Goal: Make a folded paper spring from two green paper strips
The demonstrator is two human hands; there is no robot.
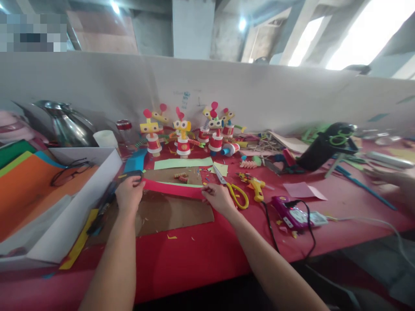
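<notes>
A bright pink paper strip is stretched between my two hands above a brown cardboard sheet. My left hand is closed on its left end, beside a small dark object I cannot make out. My right hand pinches the other end. Just right of that hand lie yellow-handled scissors, blades pointing away. Behind the pink strip are a pale green paper strip and small striped folded paper springs. A blue paper piece lies beyond my left hand.
Several paper-cup figures stand at the back. A white box with coloured sheets and glasses is at left, near a metal jug. To the right are a yellow glue gun, a purple power strip with cables, and another person's hand.
</notes>
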